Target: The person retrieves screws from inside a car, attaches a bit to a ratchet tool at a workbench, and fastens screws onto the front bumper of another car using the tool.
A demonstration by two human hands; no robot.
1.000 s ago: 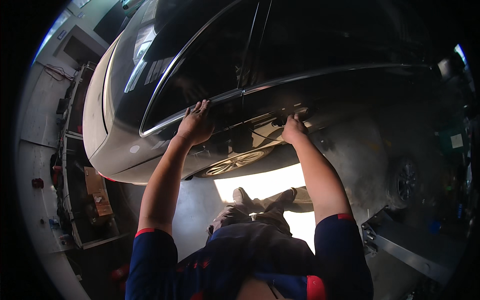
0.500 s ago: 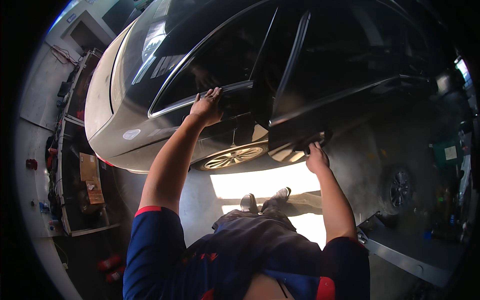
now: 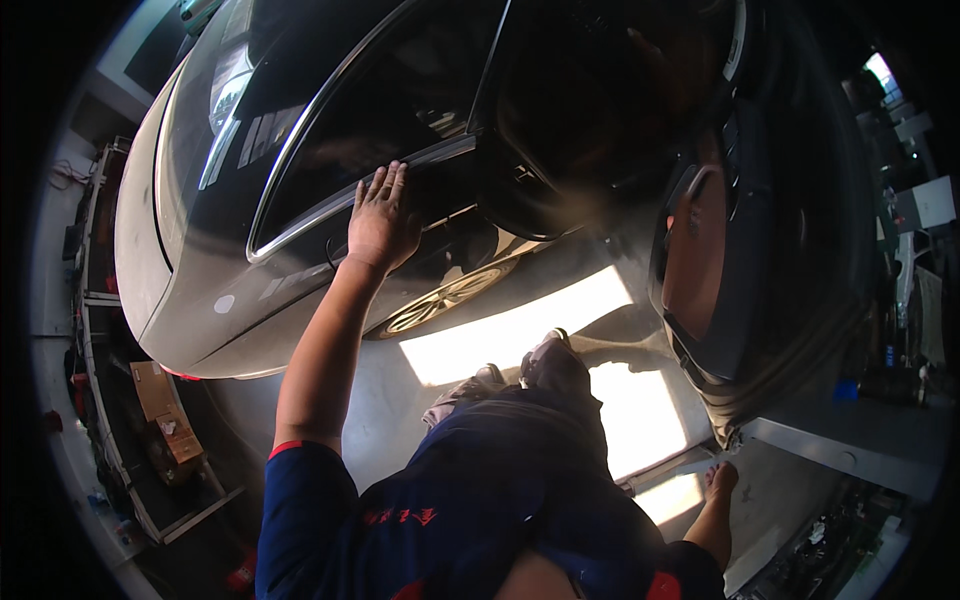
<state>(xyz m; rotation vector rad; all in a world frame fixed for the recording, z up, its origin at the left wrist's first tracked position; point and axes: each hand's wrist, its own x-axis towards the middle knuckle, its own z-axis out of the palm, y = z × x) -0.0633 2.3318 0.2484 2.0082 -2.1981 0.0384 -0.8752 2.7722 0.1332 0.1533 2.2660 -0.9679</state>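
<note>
My left hand [image 3: 384, 222] lies with its fingers stretched out on the side of a dark car [image 3: 290, 270], just below the chrome trim [image 3: 290, 236] of a rear side window [image 3: 390, 100]. That hand holds nothing. On the right a car door [image 3: 800, 260] stands wide open, and its brown inner panel [image 3: 695, 240] faces the doorway. My right hand [image 3: 720, 479] is low at the right, just below the door's outer edge, with its fingers loosely apart and nothing visible in them. The dark door opening [image 3: 590, 110] lies between my hands.
A wheel [image 3: 445, 300] shows under the car side. Shelving [image 3: 100, 400] with cardboard [image 3: 165, 410] stands at the left. Near the door on the right are a grey bench edge [image 3: 830, 455] and assorted parts. Bright sunlight patches [image 3: 510, 335] fall on the floor around my feet.
The door has swung from partly open to wide open on the right. My right hand has left its handle and moved down and right. My left hand stays on the car side.
</note>
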